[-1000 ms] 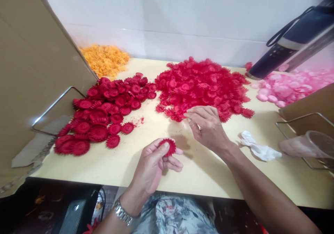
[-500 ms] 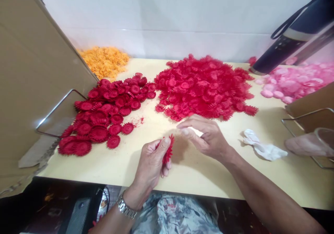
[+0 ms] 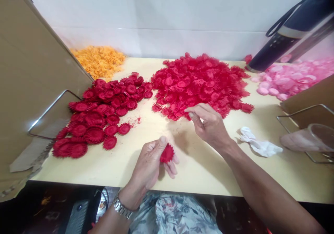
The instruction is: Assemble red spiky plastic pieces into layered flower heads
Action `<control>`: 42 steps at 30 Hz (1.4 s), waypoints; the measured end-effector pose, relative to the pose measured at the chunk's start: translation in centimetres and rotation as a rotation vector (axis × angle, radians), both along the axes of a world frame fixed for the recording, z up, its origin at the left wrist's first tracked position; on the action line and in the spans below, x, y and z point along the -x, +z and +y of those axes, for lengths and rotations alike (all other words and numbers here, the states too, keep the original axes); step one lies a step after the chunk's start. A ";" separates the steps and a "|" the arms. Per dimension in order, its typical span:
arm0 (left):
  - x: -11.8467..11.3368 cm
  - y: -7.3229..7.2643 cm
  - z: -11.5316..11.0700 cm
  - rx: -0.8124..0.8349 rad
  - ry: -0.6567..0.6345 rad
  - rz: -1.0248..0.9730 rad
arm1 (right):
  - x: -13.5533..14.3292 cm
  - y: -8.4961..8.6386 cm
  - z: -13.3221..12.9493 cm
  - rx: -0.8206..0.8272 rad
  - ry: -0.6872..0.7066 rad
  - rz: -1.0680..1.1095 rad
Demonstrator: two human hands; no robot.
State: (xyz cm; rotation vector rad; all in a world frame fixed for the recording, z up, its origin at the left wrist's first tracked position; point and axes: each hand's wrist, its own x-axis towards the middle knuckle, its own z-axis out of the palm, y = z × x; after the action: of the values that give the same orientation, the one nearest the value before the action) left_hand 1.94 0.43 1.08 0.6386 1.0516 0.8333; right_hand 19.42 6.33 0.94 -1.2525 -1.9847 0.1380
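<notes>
You've got one red flower (image 3: 167, 153) in your left hand (image 3: 150, 161), round toothed edge showing, held over the near middle of the table (image 3: 125, 171) between thumb and fingers; grip looks light, fingers partly hidden behind it. Your right hand (image 3: 211, 123) is at the near edge of the loose red pile (image 3: 199, 82), thumb and forefinger drawn to a narrow gap; can't tell whether a piece is pinched there or just lies behind the fingertips. Step in hand, as I'd judge it: picking single pieces from that pile while the left keeps hold of the one being worked. The next move seems to call for a fine pinch on one piece, clear of its tangled neighbours, and a left thumb loose enough to take it flat against the flower without bending the teeth. Over on your left, the dark red pile (image 3: 95, 119) looks thicker, layered, so it probably holds finished ones; that's a guess. Red crumbs (image 3: 135, 121) lie just beside it. Crumpled tissue (image 3: 258, 143) sits to the right of your right wrist, apart from the pieces, and shouldn't get in the way.
</notes>
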 end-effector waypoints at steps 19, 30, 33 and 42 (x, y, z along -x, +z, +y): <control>0.4 -0.4 -0.3 0.006 0.027 -0.014 | 1.1 0.7 -1.0 0.062 0.292 0.114; 0.1 -0.5 -0.1 0.001 -0.023 0.062 | 2.6 0.6 -2.0 0.381 0.514 0.288; 0.4 -0.4 -0.2 0.031 -0.039 0.001 | 1.7 0.2 -1.3 0.254 0.350 0.205; 1.2 0.3 -0.3 -0.003 0.015 -0.103 | -1.8 -1.0 1.1 -0.153 -0.120 -0.318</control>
State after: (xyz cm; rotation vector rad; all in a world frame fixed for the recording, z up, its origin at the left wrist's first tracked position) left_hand 0.78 0.14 1.40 0.5845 0.9630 0.8721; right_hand 21.20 7.39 -0.04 -1.3542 -2.1309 -0.2836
